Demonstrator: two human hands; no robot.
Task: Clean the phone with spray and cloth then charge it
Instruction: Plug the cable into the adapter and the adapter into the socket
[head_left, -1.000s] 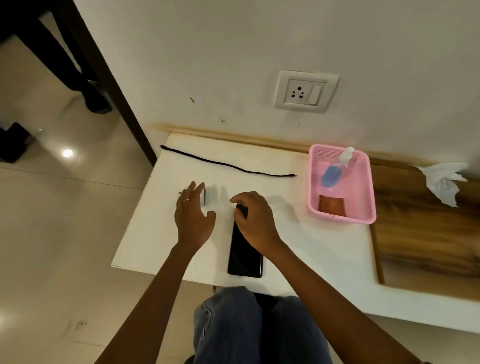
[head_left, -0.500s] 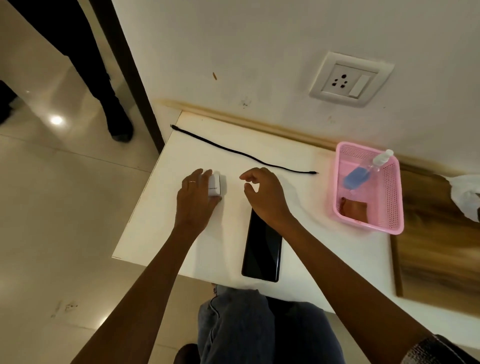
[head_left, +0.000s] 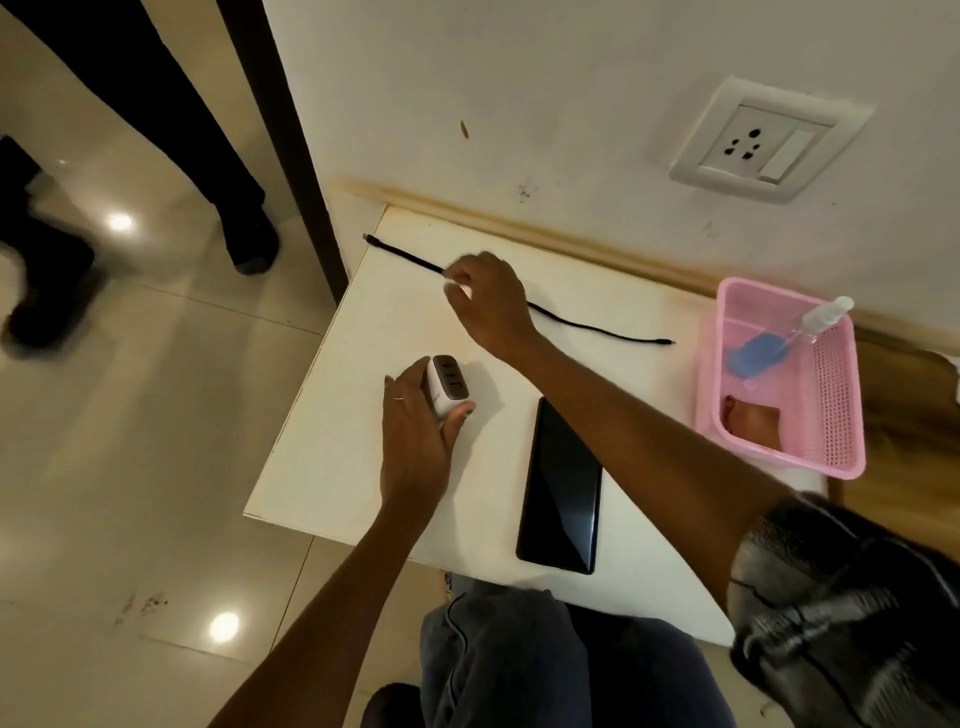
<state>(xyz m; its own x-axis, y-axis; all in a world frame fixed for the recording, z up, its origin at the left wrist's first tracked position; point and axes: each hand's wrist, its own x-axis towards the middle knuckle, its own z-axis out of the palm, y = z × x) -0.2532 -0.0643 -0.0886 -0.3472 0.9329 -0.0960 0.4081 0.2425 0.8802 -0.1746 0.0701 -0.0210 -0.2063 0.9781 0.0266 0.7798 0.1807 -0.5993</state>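
Observation:
A black phone (head_left: 561, 491) lies flat near the front edge of the white table (head_left: 332, 447). My left hand (head_left: 415, 441) grips a white charger adapter (head_left: 448, 384), its dark port face turned up. My right hand (head_left: 488, 301) reaches to the black cable (head_left: 597, 328) that lies stretched across the back of the table, its fingertips closing on the cable's left part. A pink basket (head_left: 841, 431) on the right holds a spray bottle (head_left: 779, 338) with blue liquid and a brown cloth (head_left: 753, 418).
A wall socket with a switch (head_left: 769, 140) sits above the table on the right. Another person's dark legs and shoes (head_left: 244, 244) stand on the tiled floor at the left. A wooden surface (head_left: 904, 467) adjoins the table beyond the basket.
My right hand left the phone's top end and moved back to the cable. My left hand closed round the adapter and tilted it up.

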